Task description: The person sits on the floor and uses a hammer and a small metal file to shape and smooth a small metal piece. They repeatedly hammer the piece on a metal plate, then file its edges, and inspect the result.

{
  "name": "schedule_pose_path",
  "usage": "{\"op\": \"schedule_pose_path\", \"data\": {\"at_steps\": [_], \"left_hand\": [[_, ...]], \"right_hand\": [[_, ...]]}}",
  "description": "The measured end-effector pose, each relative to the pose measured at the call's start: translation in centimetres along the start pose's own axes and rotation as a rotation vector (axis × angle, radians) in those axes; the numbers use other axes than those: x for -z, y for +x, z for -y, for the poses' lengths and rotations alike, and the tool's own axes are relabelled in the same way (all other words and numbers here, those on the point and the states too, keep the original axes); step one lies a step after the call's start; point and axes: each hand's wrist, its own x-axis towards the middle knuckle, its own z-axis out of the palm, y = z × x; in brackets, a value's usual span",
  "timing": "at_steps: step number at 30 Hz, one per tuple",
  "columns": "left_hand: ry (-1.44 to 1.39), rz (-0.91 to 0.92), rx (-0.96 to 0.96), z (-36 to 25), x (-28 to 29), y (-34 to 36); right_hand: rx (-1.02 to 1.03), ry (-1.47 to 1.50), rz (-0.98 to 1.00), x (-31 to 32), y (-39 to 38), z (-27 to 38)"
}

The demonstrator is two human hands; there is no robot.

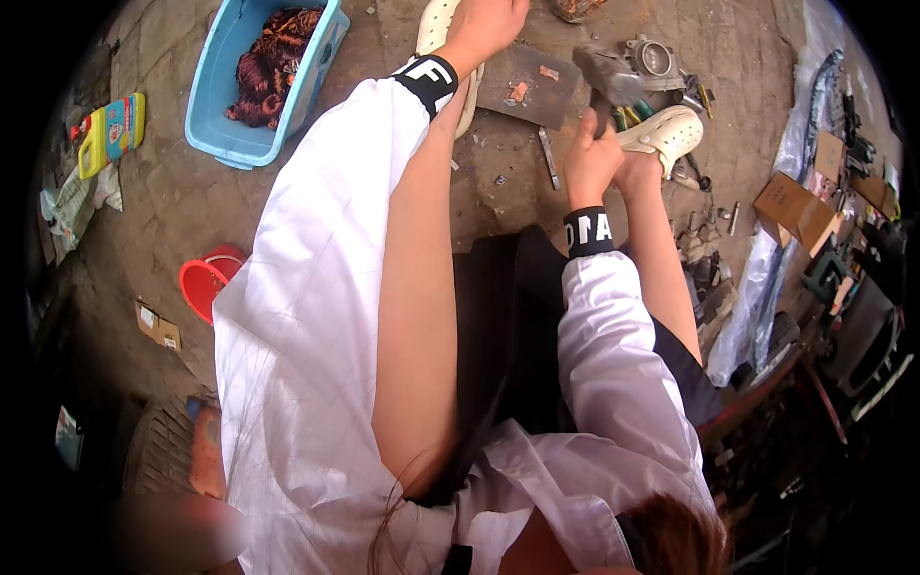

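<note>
My right hand point(591, 158) is closed round the handle of a hammer point(611, 79), whose worn metal head points up and away from me. At the top edge reaches my left hand point(484, 34), its fingers mostly cut off by the frame, so what they hold is hidden. Between the two hands a flat dark metal plate point(498, 103) lies on the ground with small copper-coloured scraps point(518, 92) on it. Just beyond the hammer sits a round metal machine part point(655, 59). A thin metal strip point(548, 158) lies left of my right hand.
A blue tub point(206, 101) with copper wire coils stands at left, near a red bucket point(198, 287) and a yellow jug point(93, 144). My cream clogs point(674, 134) flank the plate. Metal scraps, cardboard boxes point(797, 206) and plastic sheeting point(752, 297) lie at right.
</note>
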Motion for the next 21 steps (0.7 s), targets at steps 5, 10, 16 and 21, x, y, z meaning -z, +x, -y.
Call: {"op": "schedule_pose_path", "data": {"at_steps": [5,10,16,21], "left_hand": [[0.041,0.039,-0.007,-0.9,0.2,0.3],[0.002,-0.018,-0.071,2.0,-0.6,0.1],[0.059,0.106,-0.14,1.3,-0.1,0.0],[0.394,0.166,-0.605,-0.1,0.6,-1.4]], "right_hand": [[-0.316,-0.003,0.241,-1.7,0.2,-1.0],[-0.454,0.354,0.029,1.8,-3.0,-0.7],[-0.392,-0.187,0.019,5.0,-9.5,-6.5],[-0.225,-0.377,0.172,4.7,-13.7,-8.8]]}}
